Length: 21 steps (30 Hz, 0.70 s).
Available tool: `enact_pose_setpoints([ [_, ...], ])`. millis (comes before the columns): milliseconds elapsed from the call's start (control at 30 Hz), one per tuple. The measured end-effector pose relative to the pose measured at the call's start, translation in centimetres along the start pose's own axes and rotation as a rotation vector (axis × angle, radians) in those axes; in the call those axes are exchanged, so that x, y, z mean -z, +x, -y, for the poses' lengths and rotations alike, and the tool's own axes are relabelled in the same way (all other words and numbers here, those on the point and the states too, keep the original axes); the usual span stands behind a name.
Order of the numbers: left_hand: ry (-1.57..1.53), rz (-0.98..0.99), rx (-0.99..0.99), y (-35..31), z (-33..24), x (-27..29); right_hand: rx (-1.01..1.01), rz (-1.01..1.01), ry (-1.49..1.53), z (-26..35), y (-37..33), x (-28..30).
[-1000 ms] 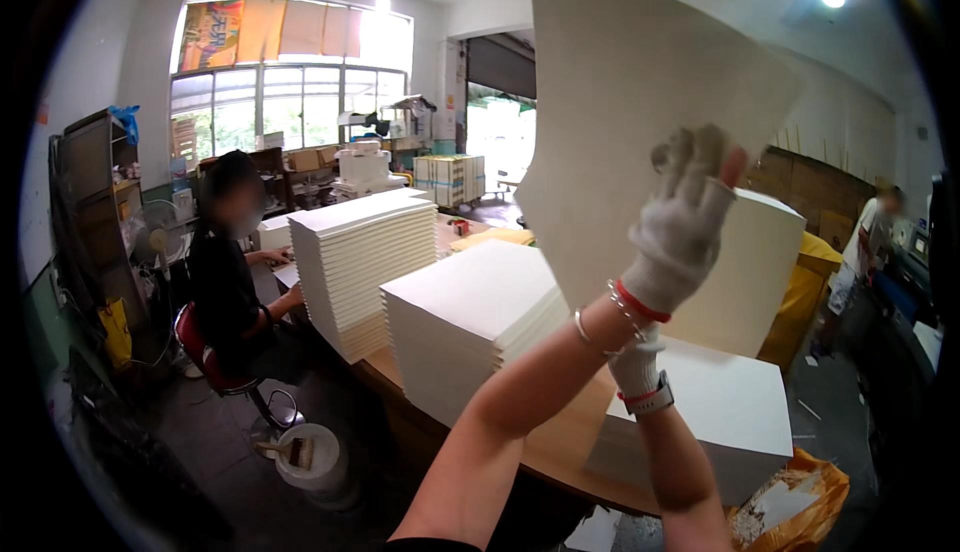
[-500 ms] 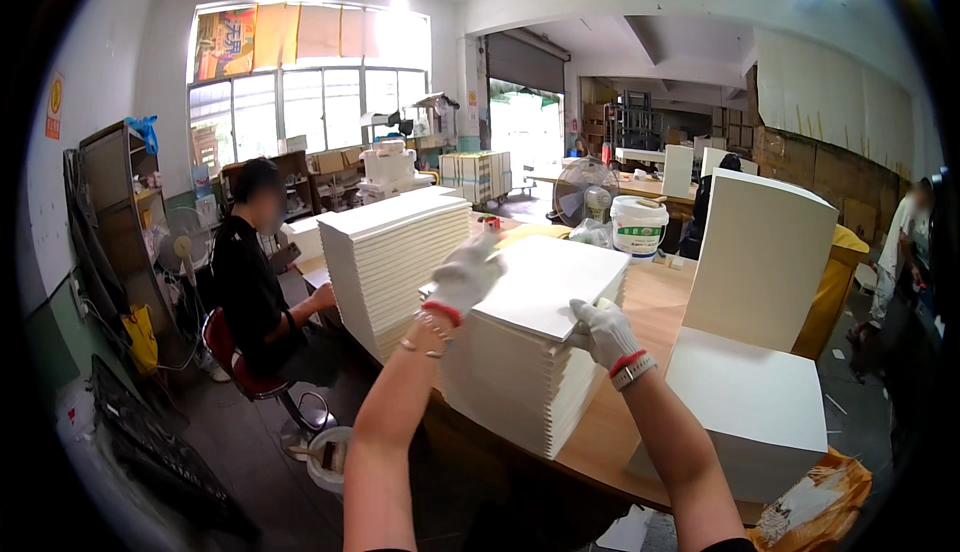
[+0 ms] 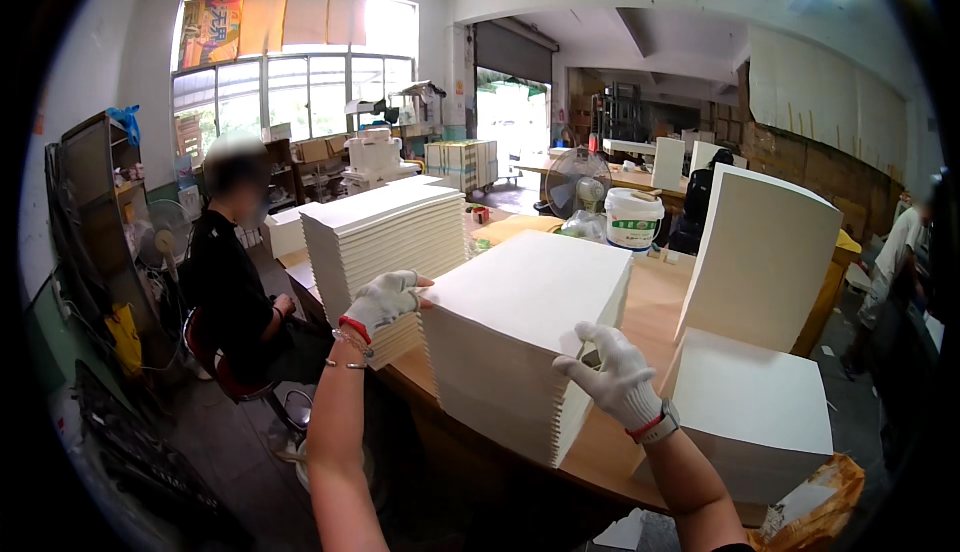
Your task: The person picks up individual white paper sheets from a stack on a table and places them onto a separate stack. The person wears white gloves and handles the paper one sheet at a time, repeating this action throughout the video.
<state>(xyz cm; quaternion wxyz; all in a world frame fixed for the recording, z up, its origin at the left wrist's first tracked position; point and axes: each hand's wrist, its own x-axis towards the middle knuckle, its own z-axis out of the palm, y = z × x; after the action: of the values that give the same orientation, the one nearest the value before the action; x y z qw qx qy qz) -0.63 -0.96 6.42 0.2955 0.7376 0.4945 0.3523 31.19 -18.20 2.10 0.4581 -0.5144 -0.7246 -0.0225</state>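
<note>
My left hand (image 3: 385, 300), in a white glove with bare fingertips showing, reaches with outstretched fingers to the left edge of the middle stack of white sheets (image 3: 530, 277). Its thumb and forefinger are at the top corner. At the stack's near right corner is my right hand (image 3: 612, 377), gloved too and with a watch at the wrist. Its thumb and fingers are pinched around a small greyish piece (image 3: 592, 359), too small to name. The stack's sides show layered, ridged edges.
Another layered white stack (image 3: 385, 237) stands to the left on the wooden table (image 3: 650, 297). At right are a tall white stack (image 3: 760, 252) and a lower one (image 3: 755, 392). Behind stand a white bucket (image 3: 632, 220) and a fan (image 3: 578, 184). A person (image 3: 235, 252) sits at left.
My left hand has gone from above the middle stack to its left edge. My right hand has come slightly nearer. The seated person's arm has drawn back from the table.
</note>
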Motion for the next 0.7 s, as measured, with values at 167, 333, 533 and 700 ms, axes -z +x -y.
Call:
enact_pose_setpoints([
  [167,-0.046,-0.006,-0.1,1.4,1.7,-0.2,0.007,-0.013,-0.009,-0.6,0.6,-0.7],
  [333,0.066,-0.057,-0.085,1.5,2.3,-0.8,0.029,-0.025,-0.076,0.4,0.7,-1.1],
  [533,-0.304,0.042,-0.062,2.4,4.8,-0.3,0.023,-0.051,-0.097,1.1,0.6,-1.3],
  [700,-0.261,-0.001,-0.059,2.5,4.4,-0.2,0.047,-0.092,-0.096,0.8,0.7,-1.5],
])
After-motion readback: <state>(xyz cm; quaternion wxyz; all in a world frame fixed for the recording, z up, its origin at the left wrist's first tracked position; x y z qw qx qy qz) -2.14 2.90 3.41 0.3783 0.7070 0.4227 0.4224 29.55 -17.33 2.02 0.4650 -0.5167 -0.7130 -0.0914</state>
